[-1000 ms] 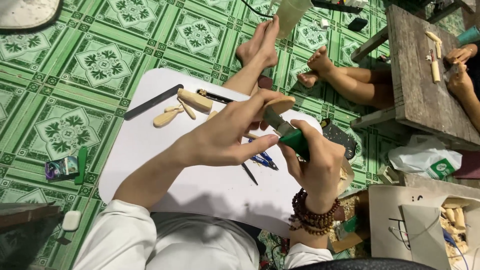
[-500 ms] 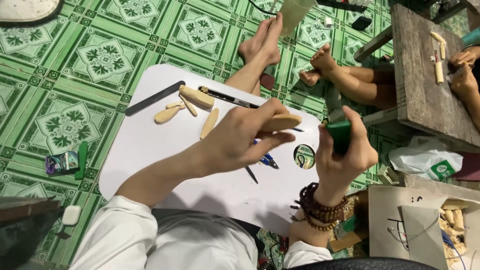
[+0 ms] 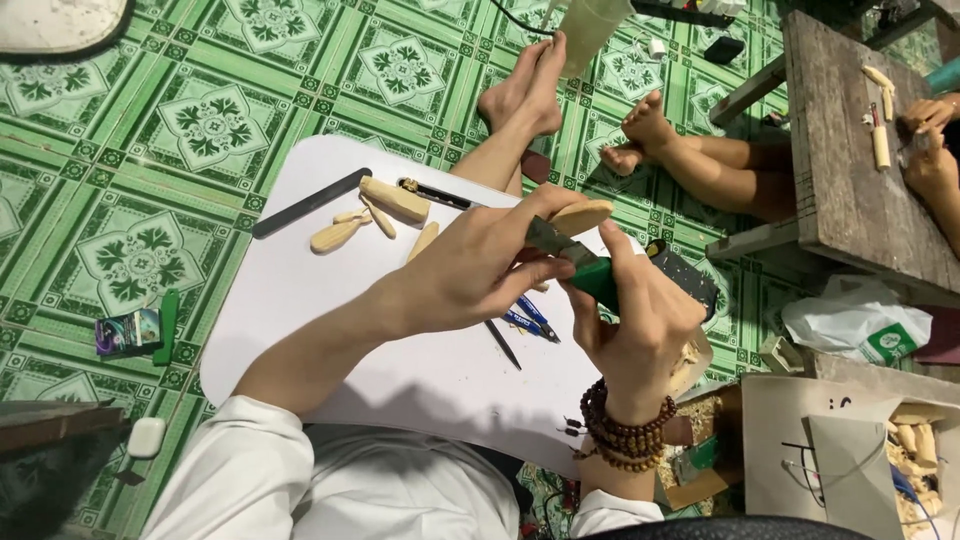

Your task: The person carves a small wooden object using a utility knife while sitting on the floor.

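Pale wood shows at the tip of the left hand (image 3: 480, 265), which pinches a small flat wooden piece (image 3: 582, 216) between thumb and curled fingers, holding it up above the far right edge of the white worktop (image 3: 300, 290). Just beside it, the right hand (image 3: 635, 320) is wrapped tight around the green handle of a carving knife (image 3: 575, 262), whose short grey blade points up and left and meets the underside of the wooden piece. A string of dark brown beads (image 3: 620, 435) circles the right wrist.

On the worktop, beyond the left forearm, lie a long dark file (image 3: 310, 202), a blocky wooden offcut (image 3: 394, 198) and three slimmer carved blanks (image 3: 335, 236) near one another. Under the hands rest a thin dark pencil (image 3: 502, 345) and a blue pen (image 3: 528, 322). A dark sanding block (image 3: 690, 280) sits at the worktop's right edge, partly hidden by the right hand.

The floor is green patterned tile (image 3: 210, 120); the person's bare feet (image 3: 525, 90) stretch out past the worktop. To the right, another person's feet (image 3: 640, 135) rest beside a rough wooden bench (image 3: 840, 180), where their hands (image 3: 930, 140) are busy with more small wood pieces. A cardboard box (image 3: 850, 450) stands at lower right.
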